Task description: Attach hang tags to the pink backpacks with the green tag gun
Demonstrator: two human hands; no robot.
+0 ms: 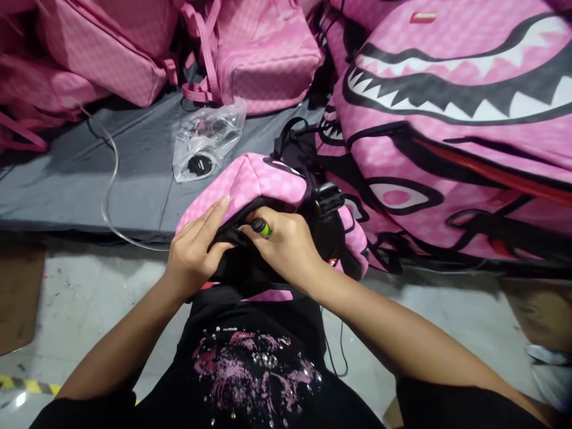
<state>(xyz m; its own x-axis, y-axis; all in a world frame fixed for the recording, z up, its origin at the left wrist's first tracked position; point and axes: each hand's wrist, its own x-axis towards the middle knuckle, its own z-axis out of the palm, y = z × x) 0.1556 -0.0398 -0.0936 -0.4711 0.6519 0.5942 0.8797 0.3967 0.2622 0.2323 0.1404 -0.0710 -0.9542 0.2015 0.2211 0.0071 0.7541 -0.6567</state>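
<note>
A pink checkered backpack (250, 182) with black trim rests at the near edge of the grey table, against my body. My left hand (194, 250) lies flat on its pink fabric and pinches the black edge. My right hand (286, 247) is closed around a small tool with a green and black handle (261, 227), its tip pushed into the black seam. Black straps and a buckle (328, 199) hang on the bag's right side.
A clear plastic bag (208, 143) with a black round part lies on the grey table (67, 173). Pink backpacks (263, 53) are piled at the back; a large shark-mouth backpack (456, 119) fills the right. A clear tube (109, 179) curves left.
</note>
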